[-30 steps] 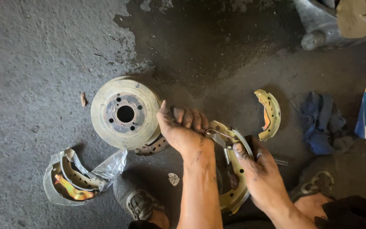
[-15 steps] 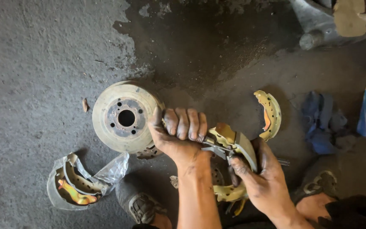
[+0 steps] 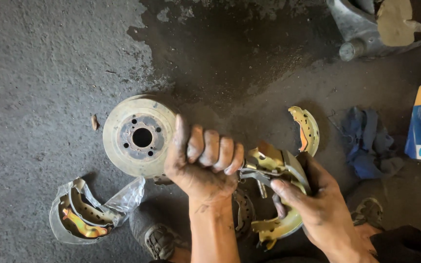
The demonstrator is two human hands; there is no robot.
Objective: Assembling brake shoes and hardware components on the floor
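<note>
Lit by strong daylight from the upper left, leaving the concrete floor [image 3: 35,73] pale and grainy. Falling into deep shade across the dark stain [image 3: 249,53]. Staying mostly sharp, softening slightly on the fist [image 3: 200,163].

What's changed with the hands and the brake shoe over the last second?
The left hand has closed from a loose grip into a tight fist beside the brake shoe, which the right hand has lifted and turned. The brake drum and bagged shoes lie unmoved.

One head-worn camera looks steeply down, close above the concrete floor [image 3: 40,73].
</note>
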